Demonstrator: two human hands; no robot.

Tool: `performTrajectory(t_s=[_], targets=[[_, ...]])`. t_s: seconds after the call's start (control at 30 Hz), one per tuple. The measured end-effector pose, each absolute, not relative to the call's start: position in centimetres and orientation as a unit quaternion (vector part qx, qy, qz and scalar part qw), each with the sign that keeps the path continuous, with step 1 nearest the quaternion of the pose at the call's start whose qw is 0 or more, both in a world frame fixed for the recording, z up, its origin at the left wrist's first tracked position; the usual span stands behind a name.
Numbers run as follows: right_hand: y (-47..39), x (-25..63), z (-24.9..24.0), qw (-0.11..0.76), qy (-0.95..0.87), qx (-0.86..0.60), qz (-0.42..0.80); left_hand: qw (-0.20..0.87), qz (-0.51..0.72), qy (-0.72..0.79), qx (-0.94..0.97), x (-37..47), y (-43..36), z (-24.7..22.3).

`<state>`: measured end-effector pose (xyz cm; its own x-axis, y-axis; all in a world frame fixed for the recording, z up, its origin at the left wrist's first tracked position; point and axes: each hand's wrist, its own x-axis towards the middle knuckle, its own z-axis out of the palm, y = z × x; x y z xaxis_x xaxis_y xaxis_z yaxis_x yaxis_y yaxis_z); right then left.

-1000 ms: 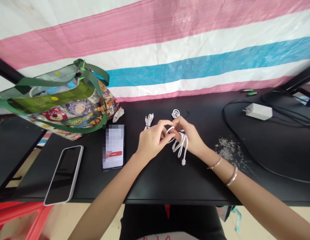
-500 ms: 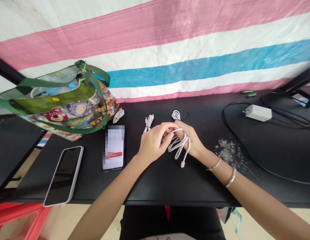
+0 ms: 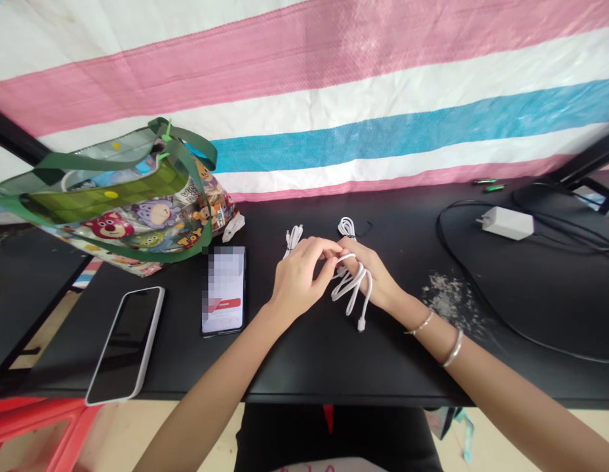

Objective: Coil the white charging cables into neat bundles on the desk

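Note:
Loose loops of a white charging cable [image 3: 352, 288] hang about my right hand [image 3: 370, 269], whose fingers are closed on it. One plug end dangles below the loops, above the black table. My left hand [image 3: 301, 272] meets the right at the fingertips, its thumb and forefinger pinched on the cable near the right fingers. Part of the grip is hidden behind the hands. Just beyond the left hand lies a bundled white cable [image 3: 294, 237], partly covered by it. Another coiled white cable [image 3: 346, 227] with a black tie lies behind the right hand.
To the left are a lit phone [image 3: 224, 292], a dark-screened phone [image 3: 124, 347] at the table's front edge and a clear cartoon bag [image 3: 151, 216] with green handles. A white power adapter [image 3: 508, 223] and black cords [image 3: 454, 255] lie right, near pale crumbs [image 3: 449, 298].
The cable loops and dangling plug have shifted slightly. My left fingers have moved a little, still close to the right hand. Everything else on the table stays put.

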<state>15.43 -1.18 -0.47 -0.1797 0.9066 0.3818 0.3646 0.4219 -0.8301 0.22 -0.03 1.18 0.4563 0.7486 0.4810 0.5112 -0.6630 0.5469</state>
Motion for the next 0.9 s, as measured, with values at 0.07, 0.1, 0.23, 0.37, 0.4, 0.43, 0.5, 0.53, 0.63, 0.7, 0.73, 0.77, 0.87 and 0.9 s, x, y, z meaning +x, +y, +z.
performTrajectory(t_s=[0.07,0.1,0.23,0.37,0.4,0.43,0.5,0.53,0.63,0.7,0.73,0.77,0.87,0.9], targets=[[-1.14,15.44,-0.55,0.455,-0.706,-0.45,0.304,0.174,0.357,0.375,0.837,0.24,-0.03,1.19],[-1.12,15.45,-0.6,0.454,-0.704,-0.45,0.311,0.181,0.355,0.375,0.837,0.26,-0.02,1.2],[-1.08,15.52,-0.84,0.443,-0.698,-0.443,0.347,0.202,0.341,0.375,0.838,0.26,0.02,1.28],[-1.03,15.64,-0.95,0.433,-0.696,-0.443,0.364,0.204,0.327,0.377,0.842,0.24,0.08,1.32],[-1.0,15.68,-0.97,0.431,-0.696,-0.443,0.365,0.203,0.32,0.38,0.844,0.23,0.08,1.31],[-0.97,15.72,-1.0,0.43,-0.696,-0.443,0.366,0.201,0.313,0.384,0.845,0.23,0.08,1.31],[-0.88,15.79,-1.09,0.427,-0.695,-0.446,0.369,0.2,0.298,0.389,0.848,0.23,0.08,1.31],[-0.84,15.83,-1.14,0.426,-0.693,-0.448,0.37,0.2,0.293,0.39,0.85,0.23,0.07,1.31],[-0.75,15.91,-1.27,0.422,-0.69,-0.455,0.373,0.199,0.281,0.392,0.853,0.21,0.07,1.34],[-0.73,15.94,-1.27,0.418,-0.69,-0.459,0.374,0.195,0.273,0.396,0.855,0.21,0.1,1.38],[-0.73,15.94,-1.24,0.414,-0.691,-0.46,0.374,0.194,0.267,0.399,0.856,0.21,0.12,1.41],[-0.75,15.92,-1.2,0.41,-0.692,-0.46,0.375,0.192,0.26,0.401,0.857,0.2,0.13,1.44],[-0.81,15.84,-0.99,0.398,-0.697,-0.46,0.38,0.184,0.239,0.405,0.863,0.18,0.17,1.52],[-0.83,15.8,-0.93,0.394,-0.698,-0.46,0.381,0.18,0.234,0.407,0.864,0.17,0.18,1.53]])
